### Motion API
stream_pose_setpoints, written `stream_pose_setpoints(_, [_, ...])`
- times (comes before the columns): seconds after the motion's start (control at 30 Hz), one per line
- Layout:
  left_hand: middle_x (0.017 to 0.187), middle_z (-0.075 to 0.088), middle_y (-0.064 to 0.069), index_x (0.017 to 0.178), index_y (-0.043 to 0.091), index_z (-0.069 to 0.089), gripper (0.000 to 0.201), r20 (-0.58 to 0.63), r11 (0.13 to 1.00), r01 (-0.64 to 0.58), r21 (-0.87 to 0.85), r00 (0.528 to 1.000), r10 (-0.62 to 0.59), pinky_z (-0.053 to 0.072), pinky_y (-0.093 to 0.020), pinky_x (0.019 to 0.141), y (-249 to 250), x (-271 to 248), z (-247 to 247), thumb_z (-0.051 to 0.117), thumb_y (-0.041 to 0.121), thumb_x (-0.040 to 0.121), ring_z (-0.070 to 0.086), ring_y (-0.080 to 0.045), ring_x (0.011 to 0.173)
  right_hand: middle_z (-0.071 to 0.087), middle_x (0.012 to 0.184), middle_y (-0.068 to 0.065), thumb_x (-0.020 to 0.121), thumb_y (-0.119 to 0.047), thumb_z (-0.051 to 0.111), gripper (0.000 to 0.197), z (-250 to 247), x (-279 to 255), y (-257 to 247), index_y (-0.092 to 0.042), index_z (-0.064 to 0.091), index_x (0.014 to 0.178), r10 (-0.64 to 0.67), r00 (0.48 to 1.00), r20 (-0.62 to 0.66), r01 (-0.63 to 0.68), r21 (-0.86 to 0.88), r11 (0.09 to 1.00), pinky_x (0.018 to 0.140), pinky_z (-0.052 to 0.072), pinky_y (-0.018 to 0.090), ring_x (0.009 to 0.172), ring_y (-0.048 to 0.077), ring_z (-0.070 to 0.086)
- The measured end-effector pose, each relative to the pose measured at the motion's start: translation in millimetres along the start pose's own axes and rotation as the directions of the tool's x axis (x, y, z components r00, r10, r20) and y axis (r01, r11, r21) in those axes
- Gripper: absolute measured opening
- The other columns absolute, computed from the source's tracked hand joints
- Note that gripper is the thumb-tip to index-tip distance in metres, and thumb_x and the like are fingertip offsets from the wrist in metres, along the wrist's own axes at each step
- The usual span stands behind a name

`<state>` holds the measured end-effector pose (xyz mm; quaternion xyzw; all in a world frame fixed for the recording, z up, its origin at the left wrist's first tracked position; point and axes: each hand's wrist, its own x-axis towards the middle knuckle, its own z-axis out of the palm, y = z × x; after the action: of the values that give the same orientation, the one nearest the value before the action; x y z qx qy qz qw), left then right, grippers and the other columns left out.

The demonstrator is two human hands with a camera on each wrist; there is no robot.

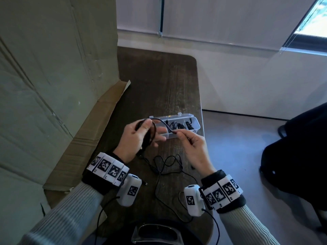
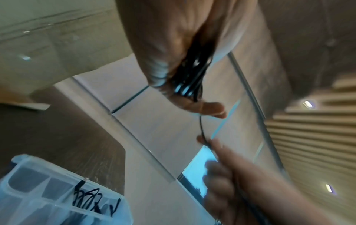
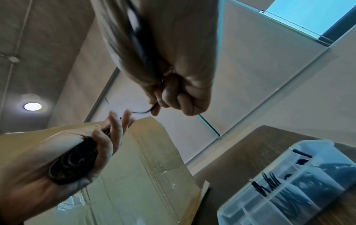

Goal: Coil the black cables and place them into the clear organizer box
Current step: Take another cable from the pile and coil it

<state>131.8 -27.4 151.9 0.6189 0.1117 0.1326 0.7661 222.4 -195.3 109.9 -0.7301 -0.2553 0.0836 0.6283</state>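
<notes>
- A dark wood table stands by a big cardboard box; the organizer, some cables already inside, lies just beyond the hands.
- The left hand holds the coil under its thumb, fingers straight.
- The right hand pinches the cable's free end.
- Risk: loosen the thumb and the loops could spring apart.
- Another cable lies loose below; its ends are hard to trace.

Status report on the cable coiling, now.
Left hand holds coiled cable. Right hand pinches its free end. Organizer box open, some cables inside. Loose cable on table; nothing blocking.
</notes>
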Motion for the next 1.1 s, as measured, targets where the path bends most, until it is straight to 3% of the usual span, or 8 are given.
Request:
stream_pose_setpoints(0.1, [0.093,0.072,-0.014,0.114,-0.003,0.059,0.034,-0.084,0.997,0.027,-0.078,0.996,-0.033,0.057,-0.027,0.061,-1,6,-5,0.039,0.021,0.101,0.072,-0.022,0.085,0.073,0.086,-0.012,0.093,-0.013,0.06,0.018,3,-7,6,-0.023,0.073,0.1,0.027,0.997,0.069,-0.023,-0.052,0.998,0.069,0.046,0.015,0.074,-0.002,0.062])
stream_pose_setpoints(0.23, [0.077,0.067,0.0,0.102,0.007,0.065,0.033,-0.161,0.985,0.038,-0.168,0.985,-0.066,0.055,-0.023,0.064,-8,8,-7,0.04,0.028,0.1,0.064,-0.009,0.072,0.071,0.096,-0.014,0.096,-0.015,0.057,0.02,10,-13,3,-0.017,0.071,0.109,0.028,0.977,0.21,0.011,-0.179,0.984,0.077,0.047,0.012,0.086,-0.005,0.063])
stream_pose_setpoints(0.4, [0.104,0.07,-0.007,0.098,0.009,0.058,0.034,-0.143,0.919,0.051,-0.39,0.983,-0.115,0.058,-0.044,0.078,-9,11,-9,0.033,0.031,0.102,0.068,-0.021,0.099,0.068,0.091,-0.011,0.099,-0.015,0.049,0.028,26,-22,-6,-0.015,0.063,0.123,0.025,0.921,0.389,0.118,-0.34,0.933,0.062,0.042,0.005,0.069,-0.011,0.058])
stream_pose_setpoints(0.5, [0.086,0.067,-0.003,0.096,0.015,0.054,0.023,-0.192,0.89,0.042,-0.454,0.971,-0.143,0.058,-0.035,0.057,-6,12,-8,0.033,0.023,0.103,0.069,-0.018,0.074,0.068,0.11,-0.001,0.099,-0.022,0.046,0.028,39,-29,-11,-0.023,0.06,0.123,0.098,0.837,0.539,0.248,-0.532,0.81,0.079,0.056,0.032,0.092,0.012,0.066])
stream_pose_setpoints(0.63, [0.074,0.049,0.006,0.091,0.026,0.055,0.025,-0.252,0.998,0.011,-0.054,0.967,-0.024,0.025,-0.016,0.038,-16,15,-15,0.035,0.021,0.103,0.036,-0.008,0.052,0.061,0.1,0.005,0.1,-0.026,0.041,0.023,44,-38,-40,-0.014,0.06,0.104,0.08,0.709,0.7,0.475,-0.559,0.679,0.074,0.052,0.041,0.091,0.03,0.062])
stream_pose_setpoints(0.83, [0.062,0.059,0.0,0.066,0.019,0.062,0.064,0.117,0.944,0.006,0.331,0.992,-0.047,0.044,-0.021,0.056,-24,-2,0,0.012,0.05,0.092,0.054,-0.009,0.057,0.066,0.098,0.006,0.092,-0.017,0.056,0.017,34,-13,-77,-0.006,0.067,0.1,-0.181,0.64,0.747,0.614,-0.356,0.704,0.082,0.052,0.034,0.09,0.022,0.063])
stream_pose_setpoints(0.97, [0.04,0.049,0.003,0.04,0.021,0.056,0.084,0.135,0.954,0.171,0.245,0.969,-0.208,0.029,-0.024,0.041,-24,-8,6,-0.006,0.065,0.076,0.04,-0.009,0.037,0.061,0.082,0.001,0.082,-0.018,0.073,0.007,23,3,-72,-0.012,0.076,0.084,-0.292,0.755,0.587,0.549,-0.323,0.771,0.071,0.049,0.021,0.074,0.01,0.058])
stream_pose_setpoints(1.1, [0.053,0.065,-0.003,0.068,0.028,0.073,0.095,0.32,0.966,0.151,0.212,0.923,-0.215,0.025,-0.017,0.037,-24,-12,9,-0.003,0.085,0.066,0.042,-0.008,0.037,0.054,0.087,-0.005,0.076,-0.028,0.079,0.009,17,16,-58,-0.022,0.079,0.082,-0.242,0.864,0.441,0.398,-0.307,0.864,0.072,0.042,0.019,0.076,0.005,0.049])
